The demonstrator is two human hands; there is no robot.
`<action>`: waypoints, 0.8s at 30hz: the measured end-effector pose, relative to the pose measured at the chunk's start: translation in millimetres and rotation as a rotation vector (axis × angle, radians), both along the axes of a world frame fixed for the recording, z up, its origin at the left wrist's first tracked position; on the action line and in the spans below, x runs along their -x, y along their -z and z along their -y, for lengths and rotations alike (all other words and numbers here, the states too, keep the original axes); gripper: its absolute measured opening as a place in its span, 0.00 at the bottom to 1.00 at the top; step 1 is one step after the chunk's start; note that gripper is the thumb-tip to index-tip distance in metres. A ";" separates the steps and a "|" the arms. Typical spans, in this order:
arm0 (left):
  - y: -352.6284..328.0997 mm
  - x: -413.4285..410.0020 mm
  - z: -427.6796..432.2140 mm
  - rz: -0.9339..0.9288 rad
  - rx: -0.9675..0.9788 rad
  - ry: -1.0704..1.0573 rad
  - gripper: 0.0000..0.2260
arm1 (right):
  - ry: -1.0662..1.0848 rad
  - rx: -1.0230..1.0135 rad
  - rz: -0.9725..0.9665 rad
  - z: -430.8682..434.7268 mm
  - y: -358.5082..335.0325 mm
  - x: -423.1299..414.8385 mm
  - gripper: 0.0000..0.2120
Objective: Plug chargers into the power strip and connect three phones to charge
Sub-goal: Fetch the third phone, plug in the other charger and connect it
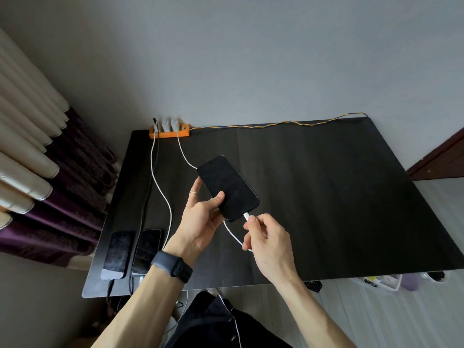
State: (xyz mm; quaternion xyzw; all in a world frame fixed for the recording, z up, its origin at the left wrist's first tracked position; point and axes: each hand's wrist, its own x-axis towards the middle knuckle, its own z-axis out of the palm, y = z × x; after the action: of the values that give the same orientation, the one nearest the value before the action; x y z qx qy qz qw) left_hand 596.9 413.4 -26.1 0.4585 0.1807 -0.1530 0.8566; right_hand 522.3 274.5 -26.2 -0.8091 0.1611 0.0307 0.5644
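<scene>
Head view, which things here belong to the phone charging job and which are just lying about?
Job: orange power strip, white chargers, held phone in the left hand, cable plug pinched by the right hand, outer flat phone, inner flat phone, black table.
Lying about: curtain, white box, polka-dot item.

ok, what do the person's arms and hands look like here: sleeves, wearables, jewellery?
Both forearms are bare, with no sleeves in view. The left hand has a thin silver-coloured ring on one finger, and its wrist carries a wide dark matte watch strap with a pin closure. The right hand shows no visible ring, strap or glove.
</scene>
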 end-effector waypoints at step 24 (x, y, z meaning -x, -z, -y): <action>79.2 24.8 -77.5 -0.166 -0.273 0.060 0.32 | -0.904 0.450 -0.338 -11.6 74.8 2.1 0.33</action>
State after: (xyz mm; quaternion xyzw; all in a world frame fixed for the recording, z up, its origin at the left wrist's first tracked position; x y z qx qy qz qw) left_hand 572.2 490.9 -105.3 0.5617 0.2564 -0.1900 0.7633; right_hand 520.2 286.1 -101.1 -0.8826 -0.1122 0.3655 0.2736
